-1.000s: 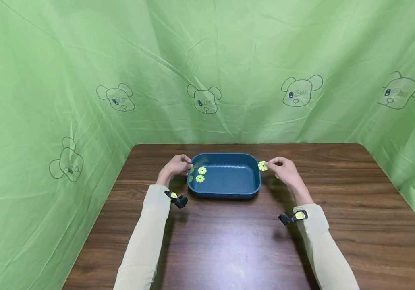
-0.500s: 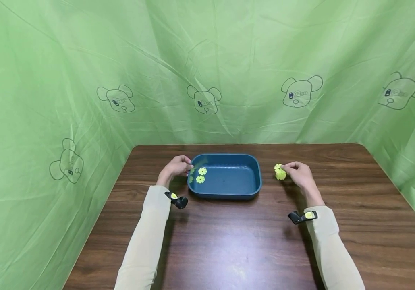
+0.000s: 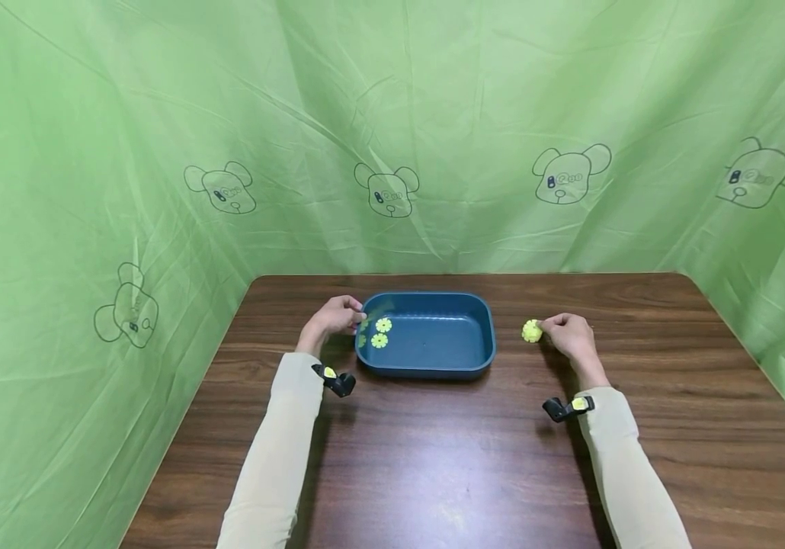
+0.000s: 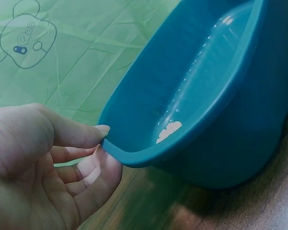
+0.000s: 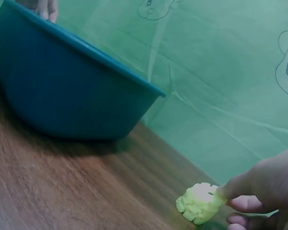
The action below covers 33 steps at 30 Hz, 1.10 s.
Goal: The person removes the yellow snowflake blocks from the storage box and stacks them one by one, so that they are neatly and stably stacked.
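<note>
A dark blue rectangular plastic basin (image 3: 440, 335) stands on the table in the head view. At its left end my left hand (image 3: 334, 316) pinches the rim between thumb and fingers, as the left wrist view also shows. Two yellow-green flower-shaped pieces (image 3: 379, 340) lie flat on the basin's floor near that end. To the right of the basin is a small stack of the same flower-shaped pieces (image 5: 199, 205). My right hand (image 3: 571, 337) has thumb and fingertips at the stack's upper right edge, pinching the top piece there.
The brown wooden table (image 3: 392, 457) runs back to a green cloth (image 3: 475, 213) printed with bear heads, which also hangs at both sides. A black wrist camera (image 3: 567, 409) sits on each sleeve.
My right hand has moved right, away from the basin's right end, and brought the flower-shaped piece down onto the stack. My left hand has stayed on the rim.
</note>
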Motion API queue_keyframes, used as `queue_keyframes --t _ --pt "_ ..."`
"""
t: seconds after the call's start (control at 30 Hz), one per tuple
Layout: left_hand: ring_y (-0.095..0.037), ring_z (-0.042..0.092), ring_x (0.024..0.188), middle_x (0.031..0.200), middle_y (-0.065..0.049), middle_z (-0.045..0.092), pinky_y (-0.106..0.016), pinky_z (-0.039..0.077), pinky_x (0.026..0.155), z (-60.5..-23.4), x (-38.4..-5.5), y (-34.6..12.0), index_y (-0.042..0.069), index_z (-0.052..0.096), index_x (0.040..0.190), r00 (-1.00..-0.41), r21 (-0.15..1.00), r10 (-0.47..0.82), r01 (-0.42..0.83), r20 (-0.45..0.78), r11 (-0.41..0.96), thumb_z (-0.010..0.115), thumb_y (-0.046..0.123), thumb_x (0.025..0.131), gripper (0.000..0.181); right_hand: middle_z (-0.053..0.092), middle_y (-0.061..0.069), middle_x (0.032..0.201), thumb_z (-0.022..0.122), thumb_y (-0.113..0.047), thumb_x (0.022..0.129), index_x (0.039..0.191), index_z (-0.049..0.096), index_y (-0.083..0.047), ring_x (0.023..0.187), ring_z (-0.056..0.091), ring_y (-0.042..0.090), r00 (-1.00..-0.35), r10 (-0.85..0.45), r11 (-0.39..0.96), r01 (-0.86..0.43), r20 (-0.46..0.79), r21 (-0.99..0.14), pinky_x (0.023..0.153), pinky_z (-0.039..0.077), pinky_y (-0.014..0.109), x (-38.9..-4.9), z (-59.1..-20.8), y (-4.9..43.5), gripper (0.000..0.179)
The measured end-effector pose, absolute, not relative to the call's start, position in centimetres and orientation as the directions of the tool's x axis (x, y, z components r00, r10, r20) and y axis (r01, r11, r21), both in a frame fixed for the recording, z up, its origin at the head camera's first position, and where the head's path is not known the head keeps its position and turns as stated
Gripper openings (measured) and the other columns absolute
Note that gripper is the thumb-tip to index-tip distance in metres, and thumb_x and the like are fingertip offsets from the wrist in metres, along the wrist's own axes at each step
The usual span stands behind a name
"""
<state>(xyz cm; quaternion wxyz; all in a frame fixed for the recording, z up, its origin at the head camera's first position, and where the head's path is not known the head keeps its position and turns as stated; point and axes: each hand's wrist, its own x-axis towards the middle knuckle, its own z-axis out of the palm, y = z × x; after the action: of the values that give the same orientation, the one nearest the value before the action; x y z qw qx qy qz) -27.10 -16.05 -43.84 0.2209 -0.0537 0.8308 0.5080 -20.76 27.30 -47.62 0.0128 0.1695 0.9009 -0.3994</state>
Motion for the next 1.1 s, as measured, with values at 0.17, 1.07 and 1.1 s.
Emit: queue_keyframes --t 0.17,1.07,1.1 --pt "-0.019 0.056 0.080 0.100 -0.011 0.053 -0.044 0.053 0.090 -43.9 -27.1 -16.0 -0.001 0.049 0.117 -0.900 0.824 0.137 -0.308 -0.415 0.475 0.056 0.008 0.094 0.025 0.064 0.021 0.111 0.060 -0.035 0.090 0.102 0.068 -0.001 0.103 0.054 0.036 -0.939 0.314 0.655 0.323 -0.143 -0.683 0.075 0.041 0.032 -21.0 -47.9 27.3 0.037" --pt "-0.022 0.057 0.083 0.102 -0.013 0.053 -0.038 0.054 0.085 -43.8 -27.0 -16.0 0.000 0.049 0.116 -0.897 0.819 0.132 -0.313 -0.421 0.480 0.057 0.007 0.095 0.024 0.063 0.016 0.105 0.059 -0.032 0.092 0.105 0.063 -0.005 0.098 0.055 0.031 -0.980 0.192 0.676 0.088 0.059 -0.732 0.083 0.041 0.036 -21.6 -43.6 23.0 0.030" --pt "-0.022 0.056 0.083 0.102 -0.013 0.054 -0.039 0.054 0.085 -43.8 -27.0 -16.1 0.000 0.049 0.116 -0.898 0.821 0.133 -0.313 -0.420 0.478 0.057 0.007 0.094 0.024 0.063 0.015 0.104 0.059 -0.032 0.092 0.105 0.063 -0.005 0.097 0.055 0.030 -0.980 0.186 0.678 0.082 0.063 -0.731 0.082 0.041 0.035 -21.7 -43.5 22.6 0.030"
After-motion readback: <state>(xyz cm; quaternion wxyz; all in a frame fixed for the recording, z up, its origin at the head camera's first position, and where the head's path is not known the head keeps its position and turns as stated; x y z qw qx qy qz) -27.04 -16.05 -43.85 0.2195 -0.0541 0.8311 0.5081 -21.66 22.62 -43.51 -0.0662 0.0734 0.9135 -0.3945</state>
